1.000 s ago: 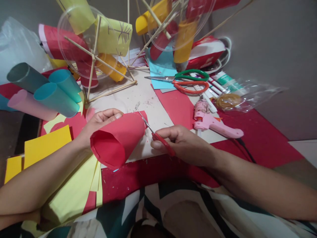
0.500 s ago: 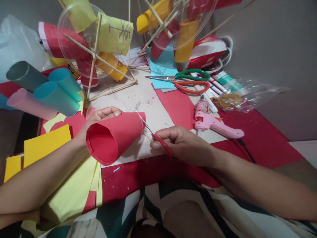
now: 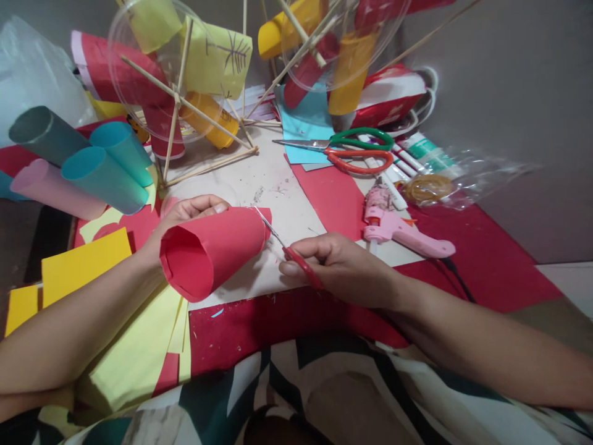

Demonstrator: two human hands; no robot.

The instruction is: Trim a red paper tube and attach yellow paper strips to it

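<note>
Now the left hand (image 3: 192,213) grasps a red paper tube (image 3: 231,241) from its far side; the right grip (image 3: 340,266) clasps small scissors (image 3: 303,266), blades meeting the tube's far end. Its near mouth has just swung leftward and up, apparently presenting rim to blades. That mouth faces the body, left of the right grip; the long axis slants away rightward over the counter (image 3: 291,207).

Head-worn view, forward and down
</note>
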